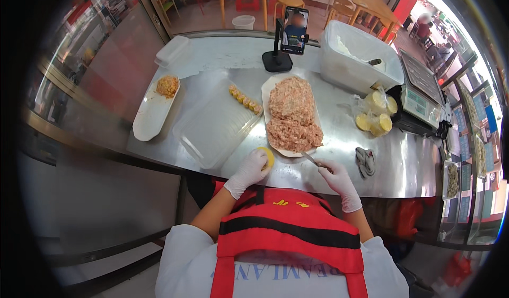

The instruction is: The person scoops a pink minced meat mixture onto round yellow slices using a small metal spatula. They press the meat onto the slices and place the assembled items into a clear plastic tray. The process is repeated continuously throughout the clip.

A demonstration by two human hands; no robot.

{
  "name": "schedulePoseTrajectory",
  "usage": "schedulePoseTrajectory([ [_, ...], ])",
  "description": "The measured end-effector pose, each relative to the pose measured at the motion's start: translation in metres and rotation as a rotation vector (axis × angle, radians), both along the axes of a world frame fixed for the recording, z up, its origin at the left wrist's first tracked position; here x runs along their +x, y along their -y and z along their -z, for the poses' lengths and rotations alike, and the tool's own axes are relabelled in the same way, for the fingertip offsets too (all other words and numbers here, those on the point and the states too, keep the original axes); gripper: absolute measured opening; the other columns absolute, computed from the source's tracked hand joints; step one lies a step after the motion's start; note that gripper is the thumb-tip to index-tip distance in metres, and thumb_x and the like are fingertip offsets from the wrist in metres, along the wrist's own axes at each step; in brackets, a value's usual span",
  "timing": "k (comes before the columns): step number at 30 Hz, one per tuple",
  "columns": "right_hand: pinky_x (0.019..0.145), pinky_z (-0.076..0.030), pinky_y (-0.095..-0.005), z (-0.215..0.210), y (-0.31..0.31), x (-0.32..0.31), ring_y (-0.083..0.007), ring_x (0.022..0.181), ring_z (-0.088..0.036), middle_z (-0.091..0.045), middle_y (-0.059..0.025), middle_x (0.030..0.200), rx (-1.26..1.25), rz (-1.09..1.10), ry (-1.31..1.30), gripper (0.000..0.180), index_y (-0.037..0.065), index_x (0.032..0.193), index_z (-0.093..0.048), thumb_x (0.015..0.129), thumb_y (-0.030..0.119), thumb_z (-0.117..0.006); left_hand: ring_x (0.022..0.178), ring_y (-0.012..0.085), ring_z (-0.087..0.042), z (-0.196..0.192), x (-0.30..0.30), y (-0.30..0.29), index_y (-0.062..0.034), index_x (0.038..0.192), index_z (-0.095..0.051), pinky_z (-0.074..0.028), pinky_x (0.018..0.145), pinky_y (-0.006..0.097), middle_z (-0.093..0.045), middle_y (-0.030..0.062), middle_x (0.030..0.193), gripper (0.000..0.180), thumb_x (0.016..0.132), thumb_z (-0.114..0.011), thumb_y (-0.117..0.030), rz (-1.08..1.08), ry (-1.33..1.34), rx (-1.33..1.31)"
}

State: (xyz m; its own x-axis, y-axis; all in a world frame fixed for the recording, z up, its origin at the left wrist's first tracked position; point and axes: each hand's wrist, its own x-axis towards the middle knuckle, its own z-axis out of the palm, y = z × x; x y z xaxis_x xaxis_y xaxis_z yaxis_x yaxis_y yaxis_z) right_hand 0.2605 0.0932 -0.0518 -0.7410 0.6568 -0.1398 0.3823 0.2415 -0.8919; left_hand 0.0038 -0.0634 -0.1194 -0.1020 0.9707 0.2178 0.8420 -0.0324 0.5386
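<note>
Yellow disc (pixel 270 157) in pinched left grip (pixel 251 169), metal tool (pixel 309 159) in curled right grip (pixel 336 177), lettered apron (pixel 297 210) at desk's (pixel 397 165) near edge

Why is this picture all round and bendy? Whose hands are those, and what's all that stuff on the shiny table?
There's no robot here, just a person wearing a camera on their head. It looks down through a very wide lens, which bends straight edges.

The hands wear white gloves. The left hand holds something round and yellow. The right hand holds a thin tool, its tip by the minced meat.

That meat sits on a white tray on the metal table. To its left, small yellow pieces line one edge of a clear tray. A grey cloth lies to the right.
</note>
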Motion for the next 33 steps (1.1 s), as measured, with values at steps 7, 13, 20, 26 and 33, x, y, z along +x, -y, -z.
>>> schedulePoseTrajectory([
  [7,0.086,-0.048,-0.0294,0.008,0.000,-0.007,-0.0187,0.096,-0.064,-0.068,-0.0146,0.104,-0.044,-0.016,-0.037,0.032,0.003,0.116,-0.063,0.087,0.012,-0.056,0.090,0.0326,-0.054,0.010,0.000,-0.005,-0.0006,0.074,-0.057,-0.045,0.081,0.041,-0.056,0.0131,0.093,0.017,0.081,-0.060,-0.016,-0.023,-0.032,-0.060],
  [13,0.083,-0.049,-0.0344,0.010,-0.006,-0.031,-0.0287,0.094,-0.064,-0.065,-0.0155,0.103,0.206,-0.025,-0.014,0.030,0.005,0.118,-0.061,0.089,0.013,-0.053,0.108,0.0210,-0.055,-0.002,-0.030,0.000,-0.0008,0.093,-0.057,-0.042,0.097,0.034,-0.059,0.0131,0.112,0.012,0.093,-0.050,-0.011,-0.306,1.381,0.024],
  [20,0.075,-0.050,-0.0414,0.027,0.005,-0.059,-0.0332,0.088,-0.062,-0.062,-0.0150,0.097,0.519,-0.208,0.445,0.034,0.015,0.125,-0.056,0.092,0.019,-0.049,0.107,0.0258,-0.058,0.012,-0.006,0.001,0.0012,0.118,-0.048,-0.047,0.095,0.042,-0.058,0.0147,0.114,0.027,0.094,-0.049,-0.011,-0.287,2.053,-0.022],
  [26,0.083,-0.049,-0.0436,0.026,-0.008,-0.048,-0.0337,0.095,-0.061,-0.062,-0.0167,0.103,0.404,-0.279,0.351,0.034,0.014,0.125,-0.056,0.093,0.021,-0.046,0.108,0.0272,-0.058,0.030,0.034,-0.015,0.0038,0.121,-0.048,-0.046,0.096,0.040,-0.057,0.0162,0.119,0.030,0.093,-0.048,-0.007,-0.441,1.712,-0.381],
  [33,0.080,-0.049,-0.0437,-0.005,-0.040,-0.054,-0.0353,0.091,-0.062,-0.065,-0.0200,0.097,0.468,-0.021,0.295,0.033,0.010,0.122,-0.057,0.091,0.015,-0.045,0.106,0.0286,-0.058,0.025,0.042,-0.037,0.0042,0.120,-0.048,-0.049,0.092,0.042,-0.056,0.0168,0.117,0.029,0.094,-0.045,-0.009,-0.612,1.777,-0.217],
])
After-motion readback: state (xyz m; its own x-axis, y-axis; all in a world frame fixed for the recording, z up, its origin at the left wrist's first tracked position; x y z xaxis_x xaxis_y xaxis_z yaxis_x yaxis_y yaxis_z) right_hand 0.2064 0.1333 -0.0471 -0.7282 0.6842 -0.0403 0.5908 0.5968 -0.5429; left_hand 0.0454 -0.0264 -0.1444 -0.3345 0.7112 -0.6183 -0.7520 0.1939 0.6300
